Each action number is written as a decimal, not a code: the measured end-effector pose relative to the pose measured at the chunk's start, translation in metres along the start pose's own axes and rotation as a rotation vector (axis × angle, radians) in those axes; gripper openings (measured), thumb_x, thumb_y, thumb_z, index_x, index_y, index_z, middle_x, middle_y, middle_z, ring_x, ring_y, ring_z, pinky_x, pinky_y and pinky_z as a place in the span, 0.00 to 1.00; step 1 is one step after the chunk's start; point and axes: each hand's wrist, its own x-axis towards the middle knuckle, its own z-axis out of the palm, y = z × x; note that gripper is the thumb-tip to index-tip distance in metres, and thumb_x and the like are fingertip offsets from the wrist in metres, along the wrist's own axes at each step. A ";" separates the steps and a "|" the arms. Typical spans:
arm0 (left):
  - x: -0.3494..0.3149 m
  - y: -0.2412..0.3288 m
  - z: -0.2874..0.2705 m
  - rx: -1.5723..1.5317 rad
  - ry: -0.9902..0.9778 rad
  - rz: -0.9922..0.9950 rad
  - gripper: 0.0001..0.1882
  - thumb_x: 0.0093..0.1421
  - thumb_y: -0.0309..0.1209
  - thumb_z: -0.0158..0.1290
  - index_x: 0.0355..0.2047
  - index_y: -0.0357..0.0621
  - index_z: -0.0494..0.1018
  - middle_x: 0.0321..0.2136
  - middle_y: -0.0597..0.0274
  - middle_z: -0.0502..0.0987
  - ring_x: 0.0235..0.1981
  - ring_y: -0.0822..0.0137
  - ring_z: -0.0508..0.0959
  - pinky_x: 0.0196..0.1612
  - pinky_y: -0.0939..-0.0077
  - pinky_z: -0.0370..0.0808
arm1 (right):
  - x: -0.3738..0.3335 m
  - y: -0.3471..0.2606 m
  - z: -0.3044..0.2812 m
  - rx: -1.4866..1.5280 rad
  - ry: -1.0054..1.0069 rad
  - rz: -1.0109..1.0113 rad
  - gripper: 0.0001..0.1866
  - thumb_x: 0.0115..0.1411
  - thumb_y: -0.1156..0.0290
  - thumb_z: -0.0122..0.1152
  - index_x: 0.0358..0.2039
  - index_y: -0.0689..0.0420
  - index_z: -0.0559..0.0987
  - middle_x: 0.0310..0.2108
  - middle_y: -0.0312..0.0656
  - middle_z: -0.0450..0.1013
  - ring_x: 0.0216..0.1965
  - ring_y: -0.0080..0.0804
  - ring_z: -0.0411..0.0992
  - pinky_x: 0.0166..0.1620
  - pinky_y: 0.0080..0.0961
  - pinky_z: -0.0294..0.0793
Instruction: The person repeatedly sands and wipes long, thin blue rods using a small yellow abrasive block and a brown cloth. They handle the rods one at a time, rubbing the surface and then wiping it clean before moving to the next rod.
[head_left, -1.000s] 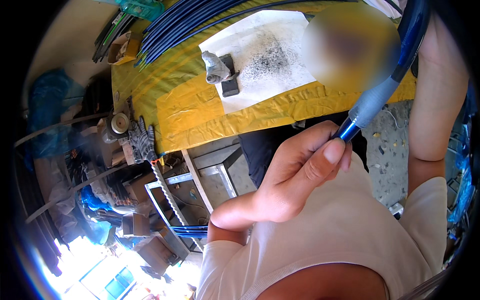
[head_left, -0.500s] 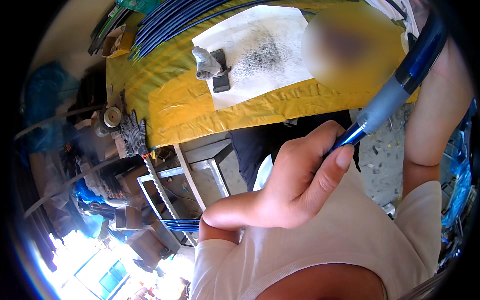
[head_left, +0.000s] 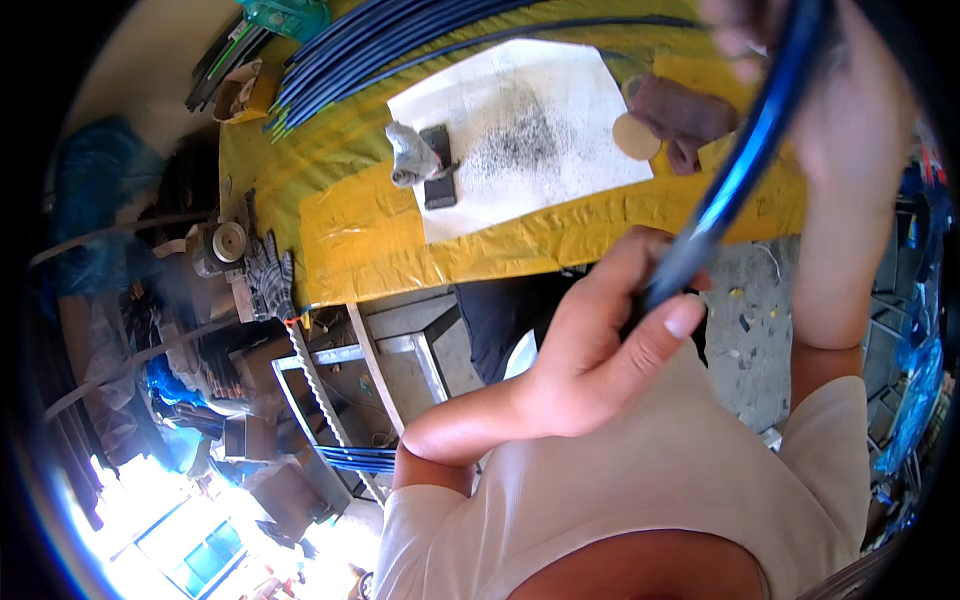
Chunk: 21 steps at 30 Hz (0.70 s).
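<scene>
A long glossy blue rod (head_left: 752, 150) runs slanting from the upper right down to my left hand (head_left: 590, 345). My left hand is closed round its lower end, the thumb lying along it. Just above that grip a duller grey stretch shows on the rod. My right hand (head_left: 850, 105) is higher up, at the rod's upper part, its fingers curled round it and smeared by motion. Beyond the hands, a white sheet (head_left: 600, 100) dusted with black specks lies on the yellow-covered table (head_left: 370, 230). A brown cloth (head_left: 690, 108) and a tan disc (head_left: 636, 137) lie beside the sheet.
Many thin dark blue rods (head_left: 350, 50) lie along the table's far left. A grey wrapped piece (head_left: 410, 155) rests by a dark block (head_left: 438, 180) on the sheet. A patterned glove (head_left: 268, 275) hangs at the left edge, near a metal frame (head_left: 430, 365).
The rod has shifted down toward my left hand, so its grey stretch now meets the grip. My right hand has moved left, its fingers now showing past the rod.
</scene>
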 end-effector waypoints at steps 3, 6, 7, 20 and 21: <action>-0.001 -0.004 -0.018 -0.120 0.064 0.017 0.14 0.64 0.40 0.43 0.32 0.40 0.62 0.17 0.70 0.59 0.17 0.79 0.58 0.21 0.84 0.56 | 0.005 0.026 0.001 -0.131 -0.068 0.053 0.28 0.62 0.51 0.31 0.41 0.62 0.72 0.30 0.41 0.74 0.28 0.27 0.72 0.35 0.20 0.72; 0.000 -0.002 -0.038 -0.163 0.231 0.197 0.17 0.64 0.44 0.41 0.30 0.42 0.60 0.13 0.72 0.55 0.12 0.80 0.54 0.14 0.84 0.50 | -0.002 0.078 -0.028 -0.574 0.059 0.075 0.13 0.64 0.65 0.45 0.39 0.58 0.75 0.35 0.37 0.73 0.34 0.28 0.70 0.39 0.24 0.69; 0.002 -0.002 -0.046 -0.133 0.298 0.235 0.18 0.64 0.46 0.40 0.31 0.42 0.60 0.11 0.72 0.54 0.10 0.80 0.52 0.12 0.83 0.48 | -0.006 0.093 -0.044 -0.730 0.103 0.194 0.14 0.64 0.64 0.45 0.41 0.57 0.75 0.37 0.39 0.73 0.37 0.31 0.70 0.40 0.28 0.68; -0.007 0.025 -0.134 -0.113 0.741 0.567 0.13 0.65 0.39 0.41 0.35 0.42 0.65 0.11 0.70 0.55 0.11 0.79 0.54 0.09 0.87 0.49 | -0.032 0.214 -0.127 -1.459 -0.083 0.248 0.11 0.48 0.71 0.61 0.31 0.55 0.70 0.34 0.43 0.68 0.40 0.42 0.66 0.40 0.37 0.65; -0.006 0.027 -0.135 -0.135 0.774 0.563 0.13 0.65 0.39 0.40 0.35 0.42 0.65 0.11 0.70 0.54 0.11 0.79 0.54 0.10 0.87 0.49 | -0.031 0.213 -0.127 -1.411 -0.090 0.293 0.11 0.48 0.71 0.61 0.31 0.55 0.70 0.34 0.43 0.68 0.40 0.42 0.66 0.40 0.36 0.65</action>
